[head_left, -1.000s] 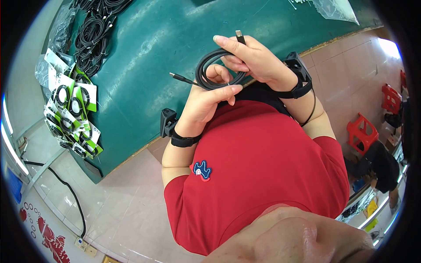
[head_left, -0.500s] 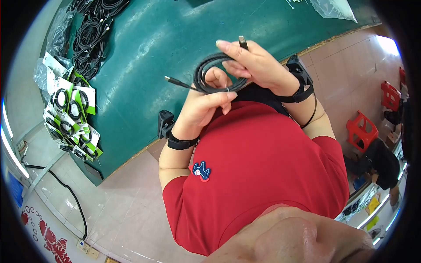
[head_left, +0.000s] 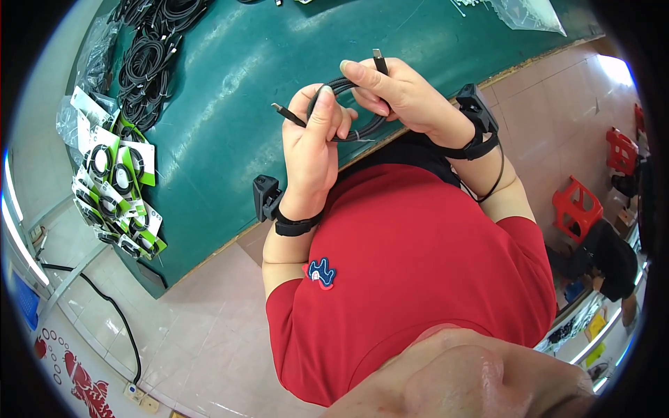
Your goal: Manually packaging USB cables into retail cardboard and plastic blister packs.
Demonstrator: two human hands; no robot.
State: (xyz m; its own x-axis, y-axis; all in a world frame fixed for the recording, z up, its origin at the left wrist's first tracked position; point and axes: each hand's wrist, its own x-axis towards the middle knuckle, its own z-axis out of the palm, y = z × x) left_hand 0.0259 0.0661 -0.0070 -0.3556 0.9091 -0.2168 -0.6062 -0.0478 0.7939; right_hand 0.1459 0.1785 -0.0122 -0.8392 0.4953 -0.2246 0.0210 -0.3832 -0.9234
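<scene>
Between both hands, above the table's near edge, is a coiled black USB cable [head_left: 340, 84]. My left hand [head_left: 312, 132] grips the coil's left side, thumb pressed over the loops; one metal-tipped plug sticks out to its left. My right hand [head_left: 411, 95] holds the coil's right side with curled fingers, and the other plug [head_left: 380, 63] points up beside its thumb. At the bottom of the loop a thin tie [head_left: 357, 135] goes round the strands. Part of the coil is hidden by my fingers.
The green table [head_left: 230, 132] carries bundles of black cables [head_left: 145, 73] at the far left. Nearer lies a pile of carded cables [head_left: 115, 174] in white and green packaging. A clear plastic bag [head_left: 533, 15] sits far right. Red stools [head_left: 577, 207] and a person [head_left: 610, 261] are off to the right.
My left hand has turned more upright and moved up a little, its thumb now over the coil. The loop looks narrower, and the left plug has shifted up and right.
</scene>
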